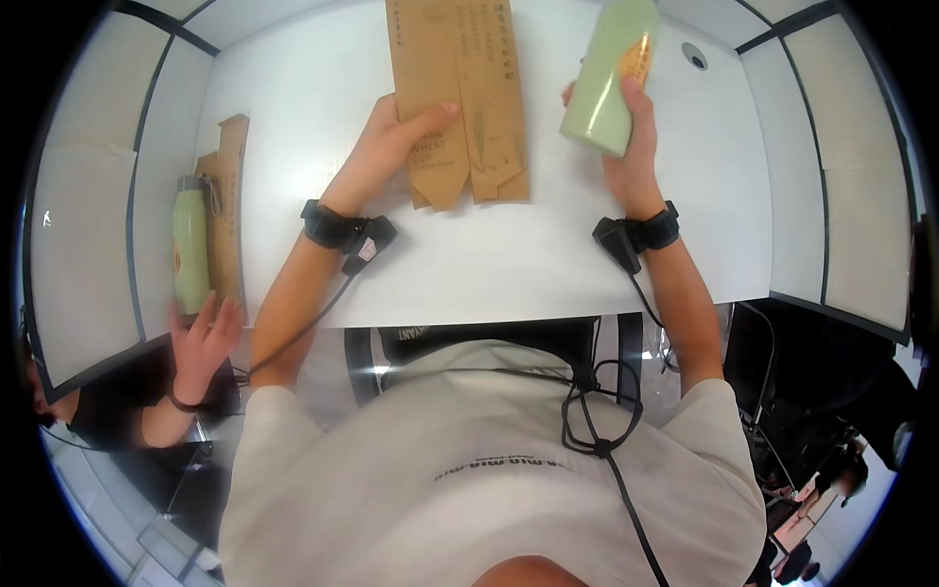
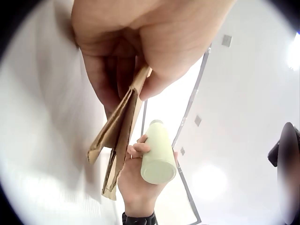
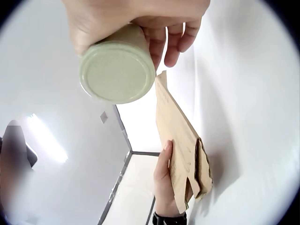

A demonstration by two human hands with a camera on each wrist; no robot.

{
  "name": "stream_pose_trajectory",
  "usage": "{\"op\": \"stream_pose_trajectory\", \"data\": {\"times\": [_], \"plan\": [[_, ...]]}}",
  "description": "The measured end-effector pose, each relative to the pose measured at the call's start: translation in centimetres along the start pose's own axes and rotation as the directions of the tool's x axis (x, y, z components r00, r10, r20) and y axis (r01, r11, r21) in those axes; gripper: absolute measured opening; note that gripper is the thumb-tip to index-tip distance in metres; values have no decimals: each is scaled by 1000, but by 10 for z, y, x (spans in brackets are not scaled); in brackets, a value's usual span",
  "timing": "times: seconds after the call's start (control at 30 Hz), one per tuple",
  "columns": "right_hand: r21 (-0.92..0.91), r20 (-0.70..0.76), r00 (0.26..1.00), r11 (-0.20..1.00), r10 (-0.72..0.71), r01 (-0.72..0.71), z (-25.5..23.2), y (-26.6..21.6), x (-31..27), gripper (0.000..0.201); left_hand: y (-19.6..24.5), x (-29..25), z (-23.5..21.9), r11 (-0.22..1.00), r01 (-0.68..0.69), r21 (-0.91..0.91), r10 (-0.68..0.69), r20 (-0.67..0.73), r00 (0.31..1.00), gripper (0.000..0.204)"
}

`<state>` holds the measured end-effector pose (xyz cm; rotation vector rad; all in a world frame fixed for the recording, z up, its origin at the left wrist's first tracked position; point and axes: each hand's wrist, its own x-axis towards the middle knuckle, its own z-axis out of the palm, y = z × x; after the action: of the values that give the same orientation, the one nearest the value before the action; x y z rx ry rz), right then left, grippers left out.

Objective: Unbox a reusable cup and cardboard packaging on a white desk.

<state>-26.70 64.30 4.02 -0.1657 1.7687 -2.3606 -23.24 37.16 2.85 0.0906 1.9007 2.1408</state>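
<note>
My left hand (image 1: 384, 147) grips a flattened brown cardboard box (image 1: 494, 108), thumb on its printed face and fingers behind. The box's open flaps point toward me, and in the left wrist view the cardboard (image 2: 123, 126) is seen edge-on, its layers slightly parted. My right hand (image 1: 638, 161) holds a pale green bottle (image 1: 599, 98) with an orange label, tilted so that its base faces me. In the right wrist view the round base (image 3: 117, 72) fills the upper left, the fingers curving around the bottle's side.
On the left side of the white table (image 1: 333, 284) another green bottle (image 1: 192, 245) lies beside another piece of brown cardboard (image 1: 230, 186). Another person's hand (image 1: 205, 342) reaches near that bottle. A round cable hole (image 1: 695, 57) sits at the back right. White panels (image 1: 812, 147) flank the table.
</note>
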Motion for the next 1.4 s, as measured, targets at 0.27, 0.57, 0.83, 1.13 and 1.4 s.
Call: {"op": "stream_pose_trajectory", "data": {"times": [0.27,0.57,0.83,1.13,1.4], "plan": [[-161,213,977,987,25,10,10,13,-9,76,2,-4,10,996,-16,92,10,67,998,35],[-377,352,933,900,-80,219,27,10,-14,84,-6,-2,23,987,-93,133,85,62,994,50],[-422,228,969,888,-91,182,28,20,-13,81,-5,-7,28,999,35,-20,-34,38,999,65],[-614,295,934,710,-200,345,35,18,-15,84,5,-14,38,995,-69,76,62,85,994,69],[-662,274,936,662,-222,351,33,24,-16,88,-4,-13,38,993,-94,67,87,102,991,69]]}}
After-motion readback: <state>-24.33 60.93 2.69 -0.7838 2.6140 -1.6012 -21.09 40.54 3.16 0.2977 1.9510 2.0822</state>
